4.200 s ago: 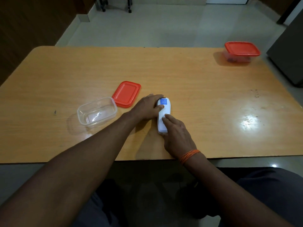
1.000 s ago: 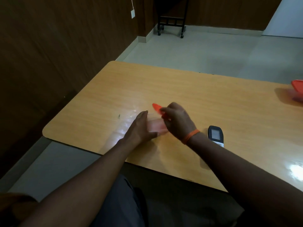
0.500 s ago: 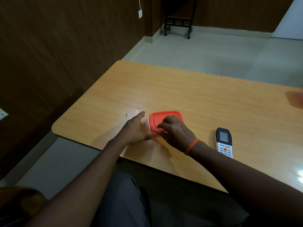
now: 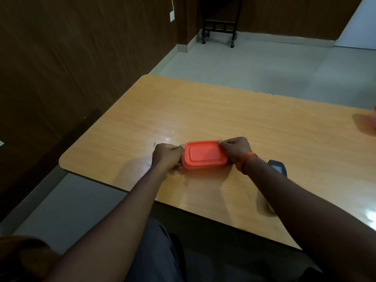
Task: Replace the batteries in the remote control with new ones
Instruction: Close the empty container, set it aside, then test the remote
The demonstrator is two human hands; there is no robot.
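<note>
A small clear plastic box with an orange lid [image 4: 205, 153] sits on the wooden table [image 4: 234, 119] in front of me. My left hand [image 4: 167, 156] grips its left end, thumb on the lid's corner. My right hand [image 4: 236, 148] holds the right end, fingers pressed on the lid's far corner. The lid lies flat over the box. The remote control [image 4: 277, 167] lies face up to the right, mostly hidden behind my right forearm; only its dark top with the display shows. No batteries are in view.
A second orange-lidded box [image 4: 374, 109] barely shows at the table's far right edge. The table's left corner and near edge are close to my hands. A dark wood wall runs along the left, and a wheeled stand [image 4: 219, 27] is far back.
The remote was laid face up on the table. The orange lid went onto the clear box. Both hands shifted from pressing the top to gripping the box's two ends.
</note>
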